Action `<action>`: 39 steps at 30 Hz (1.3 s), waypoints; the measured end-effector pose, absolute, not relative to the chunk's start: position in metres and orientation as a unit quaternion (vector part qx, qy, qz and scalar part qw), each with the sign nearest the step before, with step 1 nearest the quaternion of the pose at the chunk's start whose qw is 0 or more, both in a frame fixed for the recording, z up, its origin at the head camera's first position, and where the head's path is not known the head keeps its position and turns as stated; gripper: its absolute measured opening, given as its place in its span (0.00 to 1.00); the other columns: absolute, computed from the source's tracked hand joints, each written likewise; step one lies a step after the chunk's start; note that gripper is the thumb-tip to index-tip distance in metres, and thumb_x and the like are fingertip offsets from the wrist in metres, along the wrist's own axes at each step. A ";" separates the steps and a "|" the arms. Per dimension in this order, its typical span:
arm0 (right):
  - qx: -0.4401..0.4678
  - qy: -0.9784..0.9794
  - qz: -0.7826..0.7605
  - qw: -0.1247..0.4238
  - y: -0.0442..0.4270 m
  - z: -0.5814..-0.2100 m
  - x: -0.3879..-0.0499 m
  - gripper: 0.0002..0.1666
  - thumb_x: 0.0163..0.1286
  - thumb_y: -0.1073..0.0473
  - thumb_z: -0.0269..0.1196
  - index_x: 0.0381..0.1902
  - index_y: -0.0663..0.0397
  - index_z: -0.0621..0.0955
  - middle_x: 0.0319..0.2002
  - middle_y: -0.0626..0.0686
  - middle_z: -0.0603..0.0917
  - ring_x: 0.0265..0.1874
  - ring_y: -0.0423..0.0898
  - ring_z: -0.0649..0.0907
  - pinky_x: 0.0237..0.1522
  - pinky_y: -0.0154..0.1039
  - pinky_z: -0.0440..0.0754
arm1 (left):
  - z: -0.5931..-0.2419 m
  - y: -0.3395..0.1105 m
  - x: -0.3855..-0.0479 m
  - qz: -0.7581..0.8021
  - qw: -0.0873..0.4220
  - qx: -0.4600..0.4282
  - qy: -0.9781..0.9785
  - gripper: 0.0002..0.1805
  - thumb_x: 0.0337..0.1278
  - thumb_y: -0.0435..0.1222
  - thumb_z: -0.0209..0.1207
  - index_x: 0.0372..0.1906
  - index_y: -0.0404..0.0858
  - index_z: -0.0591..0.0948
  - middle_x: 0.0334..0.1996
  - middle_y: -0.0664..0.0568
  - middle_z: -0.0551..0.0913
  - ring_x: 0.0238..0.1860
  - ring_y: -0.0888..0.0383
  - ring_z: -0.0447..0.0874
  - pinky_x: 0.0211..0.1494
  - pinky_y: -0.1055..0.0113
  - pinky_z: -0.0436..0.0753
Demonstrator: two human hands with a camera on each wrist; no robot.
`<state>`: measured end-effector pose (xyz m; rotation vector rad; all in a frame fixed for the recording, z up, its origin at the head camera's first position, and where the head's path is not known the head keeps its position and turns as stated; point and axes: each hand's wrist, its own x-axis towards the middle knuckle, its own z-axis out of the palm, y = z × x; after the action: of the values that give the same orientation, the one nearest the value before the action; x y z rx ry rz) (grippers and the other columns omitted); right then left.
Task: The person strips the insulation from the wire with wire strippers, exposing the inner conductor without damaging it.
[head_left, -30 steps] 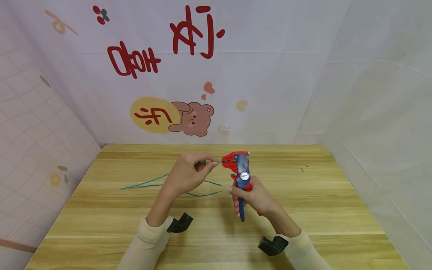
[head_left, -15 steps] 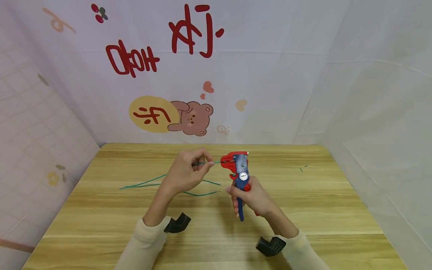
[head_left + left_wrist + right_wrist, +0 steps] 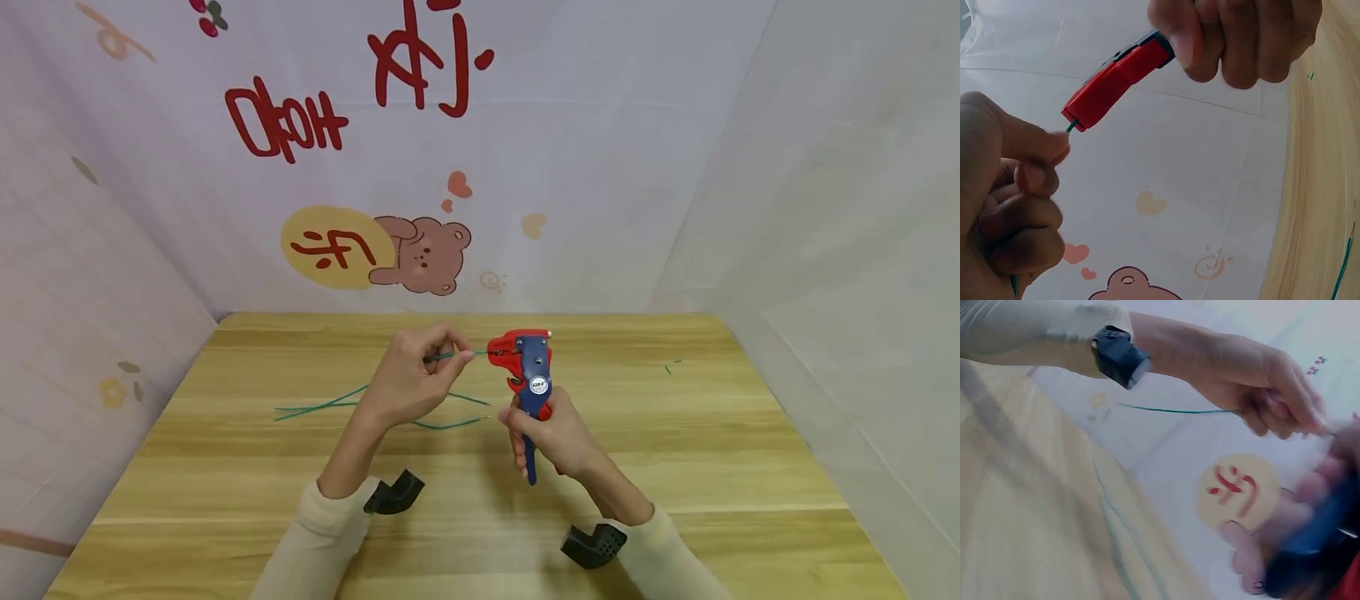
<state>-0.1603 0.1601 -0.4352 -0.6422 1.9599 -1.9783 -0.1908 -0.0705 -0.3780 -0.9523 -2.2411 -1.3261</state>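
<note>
My left hand (image 3: 411,379) pinches a thin green wire (image 3: 481,352) between thumb and forefinger. The wire's front end enters the red nose of a wire stripper (image 3: 536,362), and its rear part trails out behind the hand as a green wire (image 3: 1179,412) in the right wrist view. My right hand (image 3: 558,433) grips the stripper's blue and red handles, holding the tool upright above the table. In the left wrist view, the red nose (image 3: 1100,94) sits just beyond my left fingertips. The wire tip inside the nose is hidden there. Blur covers the stripper in the right wrist view.
Loose green wires (image 3: 450,427) lie on the wooden table (image 3: 465,533) beneath and left of my left hand, their bare ends pointing right. Small green scraps (image 3: 667,369) lie at the right. A printed cloth wall (image 3: 600,167) rises behind the table.
The head view has shifted slightly. Both hands keep their holds on the wire and stripper. A little more wire now shows between my left fingertips and the red nose.
</note>
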 end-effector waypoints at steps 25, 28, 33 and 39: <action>-0.198 0.684 -0.683 0.164 0.164 -0.429 -0.164 0.26 0.76 0.56 0.61 0.20 0.68 0.70 0.11 0.51 0.74 0.07 0.45 0.76 0.11 0.48 0.78 | -0.376 -0.068 -0.189 -0.474 0.155 -0.298 -0.814 0.02 0.66 0.34 0.65 0.36 0.40 0.86 0.15 0.59 0.63 0.16 0.65 0.58 0.24 0.72 0.59; -0.203 0.688 -0.677 0.163 0.166 -0.428 -0.163 0.24 0.77 0.57 0.60 0.22 0.67 0.71 0.11 0.50 0.75 0.07 0.45 0.77 0.11 0.48 0.79 | -0.375 -0.069 -0.189 -0.479 0.158 -0.302 -0.809 0.02 0.66 0.33 0.65 0.36 0.40 0.85 0.15 0.58 0.63 0.16 0.65 0.57 0.23 0.72 0.58; -0.204 0.704 -0.663 0.153 0.167 -0.425 -0.162 0.22 0.76 0.56 0.61 0.25 0.65 0.73 0.12 0.53 0.77 0.08 0.50 0.79 0.14 0.53 0.81 | -0.375 -0.070 -0.188 -0.490 0.157 -0.312 -0.799 0.02 0.66 0.33 0.65 0.36 0.40 0.86 0.14 0.57 0.63 0.16 0.63 0.57 0.22 0.72 0.57; -0.206 0.706 -0.661 0.148 0.168 -0.423 -0.161 0.20 0.75 0.59 0.62 0.27 0.68 0.73 0.14 0.51 0.78 0.09 0.48 0.80 0.16 0.53 0.82 | -0.374 -0.070 -0.188 -0.491 0.163 -0.323 -0.792 0.02 0.66 0.33 0.65 0.35 0.40 0.85 0.14 0.57 0.64 0.16 0.67 0.56 0.21 0.72 0.57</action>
<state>-0.1612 0.1682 -0.4235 -0.5937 2.0296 -1.9023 -0.1876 -0.0703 -0.3744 -0.9227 -2.2596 -1.4016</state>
